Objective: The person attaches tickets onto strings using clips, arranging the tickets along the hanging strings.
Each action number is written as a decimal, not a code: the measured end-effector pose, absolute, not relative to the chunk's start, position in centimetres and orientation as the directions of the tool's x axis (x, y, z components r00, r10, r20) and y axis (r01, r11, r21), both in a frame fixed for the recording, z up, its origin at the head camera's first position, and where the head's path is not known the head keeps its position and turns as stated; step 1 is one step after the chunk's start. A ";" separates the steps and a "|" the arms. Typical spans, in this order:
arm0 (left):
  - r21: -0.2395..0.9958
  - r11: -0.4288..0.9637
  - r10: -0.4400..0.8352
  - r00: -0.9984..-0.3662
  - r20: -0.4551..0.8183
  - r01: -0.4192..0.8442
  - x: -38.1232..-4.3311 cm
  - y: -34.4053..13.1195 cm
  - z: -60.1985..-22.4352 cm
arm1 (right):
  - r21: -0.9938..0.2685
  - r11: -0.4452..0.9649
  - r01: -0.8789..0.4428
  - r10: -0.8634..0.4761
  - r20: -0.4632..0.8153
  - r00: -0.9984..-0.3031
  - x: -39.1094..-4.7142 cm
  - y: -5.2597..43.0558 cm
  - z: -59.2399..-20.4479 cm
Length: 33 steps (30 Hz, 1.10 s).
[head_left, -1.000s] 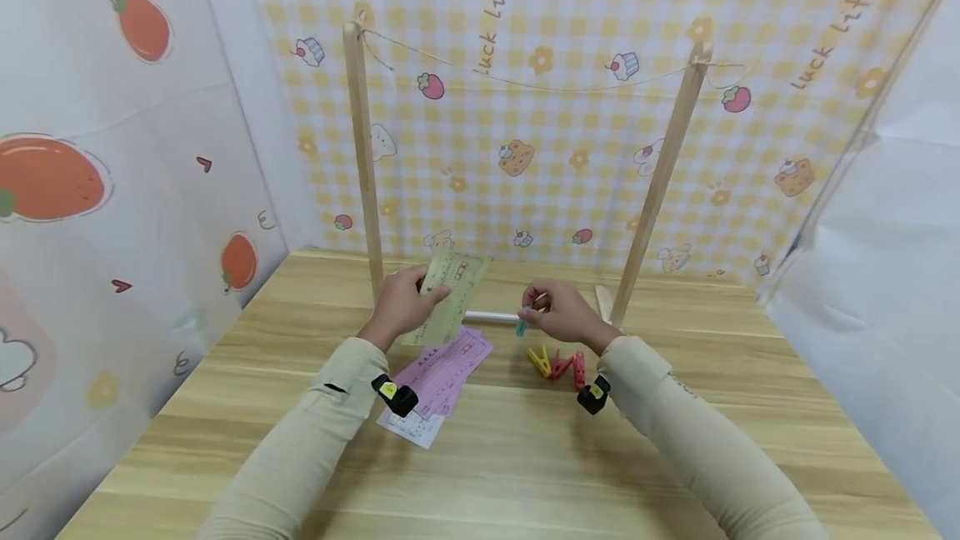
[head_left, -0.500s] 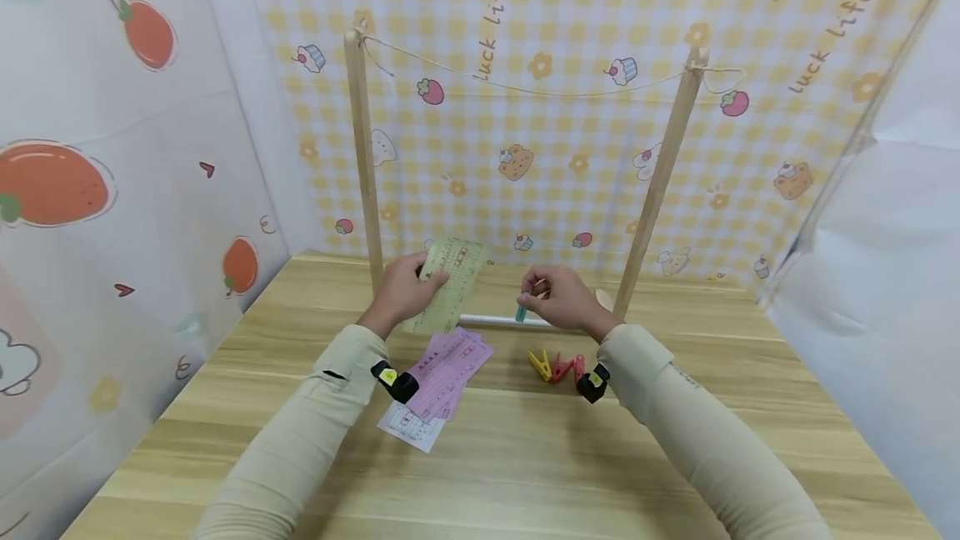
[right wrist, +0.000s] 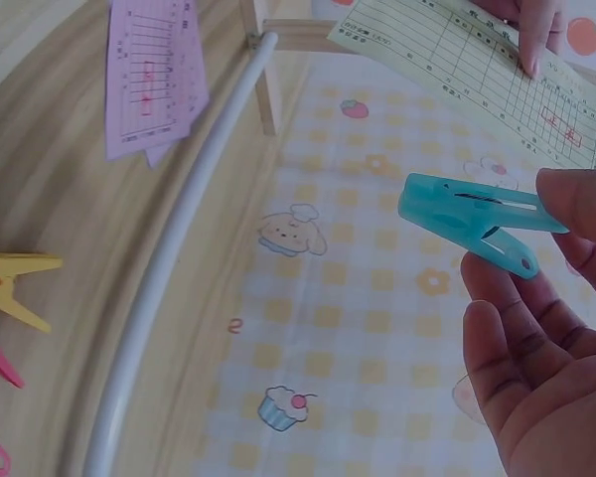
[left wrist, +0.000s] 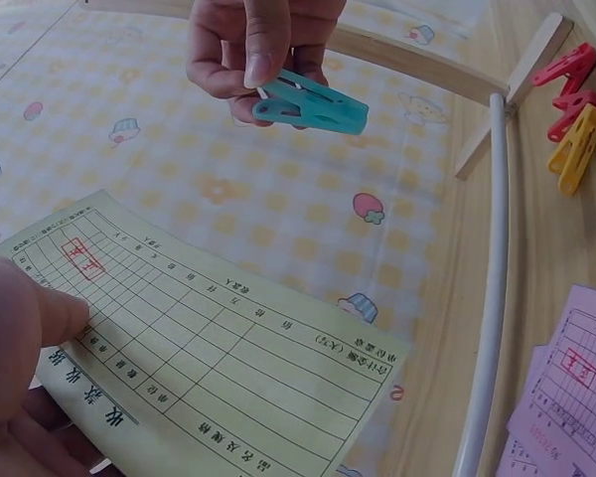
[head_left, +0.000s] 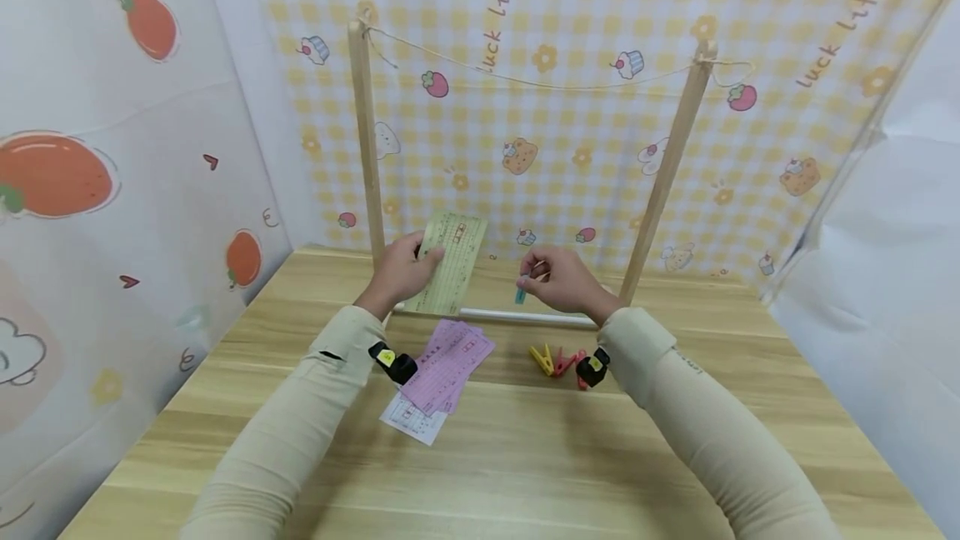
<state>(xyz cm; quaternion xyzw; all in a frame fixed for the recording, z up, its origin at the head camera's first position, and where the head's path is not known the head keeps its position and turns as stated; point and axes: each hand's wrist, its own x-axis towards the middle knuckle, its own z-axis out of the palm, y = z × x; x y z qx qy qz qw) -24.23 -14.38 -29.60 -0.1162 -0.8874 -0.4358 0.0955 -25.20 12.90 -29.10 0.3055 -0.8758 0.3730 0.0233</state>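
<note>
My left hand (head_left: 402, 272) grips a pale yellow-green receipt slip (head_left: 448, 269) by its left side, thumb on the printed face. The slip is raised above the table and tilts upright. To its right, my right hand (head_left: 562, 280) pinches a teal clothespin (right wrist: 462, 214) by its handle end, thumb on one leg and fingers under the other. The clothespin's clamping end points away from the fingers, downward in the head view. A gap separates the slip from the clothespin. Below the left hand lie pink receipt slips (head_left: 453, 365) over a white slip (head_left: 411, 418).
A yellow clothespin (head_left: 542, 360) and a red clothespin (head_left: 561, 362) lie on the table, with another red one partly behind the right wrist. Two wooden posts, the left (head_left: 366, 140) and right (head_left: 667, 165), carry a sagging string (head_left: 540, 85). A white bar (head_left: 525, 317) joins their feet.
Both hands have risen and moved slightly forward, carrying the receipt slip and the teal clothespin. The slips and clothespins on the table stay put.
</note>
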 end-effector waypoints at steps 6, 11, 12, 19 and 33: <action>0.737 0.603 0.123 -0.949 0.291 0.304 -24.4 -14.3 -28.8 | -0.619 0.529 -0.581 -0.531 0.293 -0.795 -25.2 12.7 -28.4; 0.720 0.615 0.156 -0.945 0.289 0.322 -24.4 -14.5 -28.1 | -0.607 0.521 -0.600 -0.547 0.303 -0.781 -25.2 12.4 -27.5; 0.716 0.618 0.165 -0.944 0.286 0.325 -24.3 -14.6 -28.0 | -0.606 0.520 -0.602 -0.550 0.302 -0.779 -25.2 12.3 -27.4; 0.692 0.633 0.193 -0.937 0.292 0.347 -24.3 -15.0 -26.7 | -0.593 0.519 -0.615 -0.561 0.307 -0.769 -25.3 11.8 -26.5; 0.697 0.609 0.159 -0.919 0.362 0.380 -25.1 -15.4 -25.8 | -0.516 0.552 -0.655 -0.596 0.305 -0.742 -25.2 10.7 -25.4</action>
